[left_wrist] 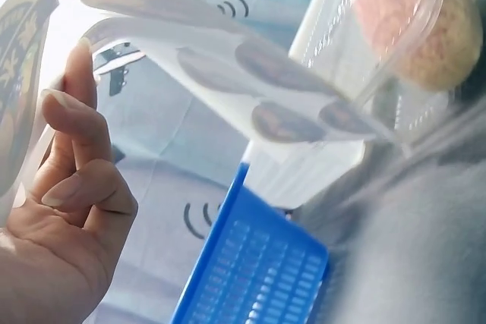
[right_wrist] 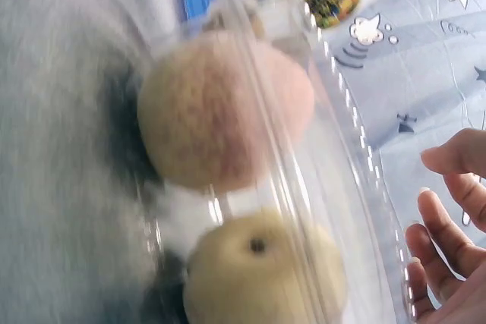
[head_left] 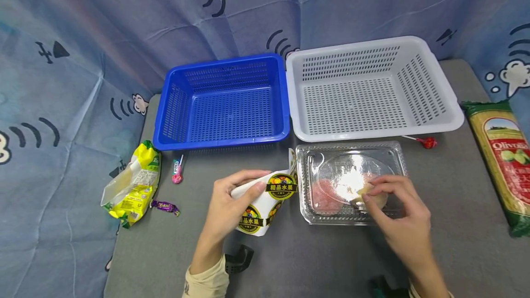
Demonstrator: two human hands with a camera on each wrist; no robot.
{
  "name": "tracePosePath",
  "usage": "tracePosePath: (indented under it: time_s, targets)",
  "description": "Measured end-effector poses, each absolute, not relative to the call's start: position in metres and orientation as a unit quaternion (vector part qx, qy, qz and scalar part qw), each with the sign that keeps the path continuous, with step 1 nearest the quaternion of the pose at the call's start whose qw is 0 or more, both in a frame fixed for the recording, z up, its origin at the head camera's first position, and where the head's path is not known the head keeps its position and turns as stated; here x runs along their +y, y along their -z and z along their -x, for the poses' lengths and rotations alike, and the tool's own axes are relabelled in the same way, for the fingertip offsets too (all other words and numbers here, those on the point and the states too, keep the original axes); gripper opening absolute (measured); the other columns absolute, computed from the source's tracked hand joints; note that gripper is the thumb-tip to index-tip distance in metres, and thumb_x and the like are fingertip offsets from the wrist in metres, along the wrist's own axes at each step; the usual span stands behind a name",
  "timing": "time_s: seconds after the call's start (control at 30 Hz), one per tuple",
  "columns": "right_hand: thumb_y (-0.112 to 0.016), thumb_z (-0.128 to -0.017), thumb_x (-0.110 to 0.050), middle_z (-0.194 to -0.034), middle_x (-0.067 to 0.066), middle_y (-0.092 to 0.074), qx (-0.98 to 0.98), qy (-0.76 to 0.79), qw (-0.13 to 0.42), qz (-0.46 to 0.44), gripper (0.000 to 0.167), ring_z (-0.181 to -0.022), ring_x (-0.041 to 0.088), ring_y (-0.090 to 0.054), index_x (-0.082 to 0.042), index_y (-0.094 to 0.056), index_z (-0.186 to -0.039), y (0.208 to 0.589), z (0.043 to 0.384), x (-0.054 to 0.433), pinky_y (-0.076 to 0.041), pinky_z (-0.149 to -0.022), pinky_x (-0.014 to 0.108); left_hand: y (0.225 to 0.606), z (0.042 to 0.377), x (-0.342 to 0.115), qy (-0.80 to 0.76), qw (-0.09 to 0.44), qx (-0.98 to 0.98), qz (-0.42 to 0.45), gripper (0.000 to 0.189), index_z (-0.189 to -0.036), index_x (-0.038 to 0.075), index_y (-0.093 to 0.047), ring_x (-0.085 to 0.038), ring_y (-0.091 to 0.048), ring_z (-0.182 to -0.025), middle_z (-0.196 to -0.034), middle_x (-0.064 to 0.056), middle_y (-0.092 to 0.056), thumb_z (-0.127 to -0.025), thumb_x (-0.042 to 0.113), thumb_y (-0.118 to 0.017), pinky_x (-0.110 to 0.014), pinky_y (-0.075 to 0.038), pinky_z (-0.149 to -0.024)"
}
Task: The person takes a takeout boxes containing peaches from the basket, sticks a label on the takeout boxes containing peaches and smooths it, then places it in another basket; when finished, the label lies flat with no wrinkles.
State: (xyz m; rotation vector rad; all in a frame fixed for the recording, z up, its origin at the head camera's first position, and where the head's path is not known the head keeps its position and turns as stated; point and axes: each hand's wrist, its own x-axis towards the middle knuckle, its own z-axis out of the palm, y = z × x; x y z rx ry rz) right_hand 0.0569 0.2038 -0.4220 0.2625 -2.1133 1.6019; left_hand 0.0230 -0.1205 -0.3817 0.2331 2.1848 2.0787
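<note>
- Yellow bag [head_left: 141, 185]: lay far left, small print illegible.
- Left hand [head_left: 232, 201]: was clamped on a curled label sheet [head_left: 271, 203], which partly hid it.
- Clear box [head_left: 304, 187]: lay on the bench [head_left: 298, 263] beside the sheet; glare obscured its fruit [right_wrist: 224, 111].
- Right hand [head_left: 407, 215]: hung over the box, thumb and fingers apart; contact could not be told.
- Red-labelled packet [head_left: 503, 164]: cut off at right.

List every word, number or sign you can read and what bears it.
"精品水果": stickers on the sheet the left hand holds.
"QUALITY FRESH", small: same stickers.
"Olivoi", ending unclear: long package.
Too small or blurred: long package's fine print, yellow-green bag, pink lollipop, purple candy.
</note>
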Motion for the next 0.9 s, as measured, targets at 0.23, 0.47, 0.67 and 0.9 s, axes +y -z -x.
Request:
tracePosePath:
  time_s: [0.23, 0.47, 0.67, 0.9]
  targets:
    - [-0.074, -0.065, 0.033, -0.114, 0.0, -0.067, -0.754, -0.611, 0.21, -0.119, 0.038, -0.11, 0.013, -0.062, 0.013, -0.067, -0.097, 0.422, -0.052, 0.177, -0.048, -0.093, 0.017, 0.388, -0.023, -0.114, -0.704, 0.073, 0.702, -0.078, 0.024, -0.121, -0.005, -0.074, -0.008, -0.073, -0.075, -0.105, -0.03, -0.077, -0.1, 0.006, -0.071, -0.026, -0.061, -0.065]
    - [-0.077, -0.071, 0.028, -0.115, 0.003, -0.07, -0.744, -0.628, 0.18, -0.14, 0.048, -0.106, 0.011, -0.063, 0.012, -0.068, -0.115, 0.421, -0.053, 0.153, -0.05, -0.093, 0.017, 0.392, -0.023, -0.109, -0.707, 0.076, 0.7, -0.07, 0.024, -0.121, -0.004, -0.074, -0.008, -0.072, -0.073, -0.103, -0.031, -0.076, -0.1, 0.008, -0.072, -0.025, -0.06, -0.064]
    - [-0.077, -0.074, 0.026, -0.117, 0.001, -0.073, -0.749, -0.635, 0.128, -0.139, 0.057, -0.103, 0.009, -0.067, 0.006, -0.068, -0.127, 0.418, -0.056, 0.14, -0.052, -0.088, 0.018, 0.397, -0.023, -0.108, -0.704, 0.074, 0.703, -0.068, 0.023, -0.12, -0.003, -0.074, -0.008, -0.071, -0.073, -0.101, -0.029, -0.077, -0.1, 0.006, -0.071, -0.025, -0.06, -0.064]
    - [-0.077, -0.074, 0.026, -0.113, 0.001, -0.074, -0.733, -0.65, 0.125, -0.157, 0.057, -0.092, 0.011, -0.068, 0.012, -0.064, -0.128, 0.413, -0.056, 0.128, -0.054, -0.079, 0.019, 0.398, -0.024, -0.104, -0.699, 0.076, 0.708, -0.071, 0.022, -0.119, -0.001, -0.075, -0.008, -0.072, -0.074, -0.1, -0.028, -0.077, -0.1, 0.008, -0.072, -0.025, -0.06, -0.065]
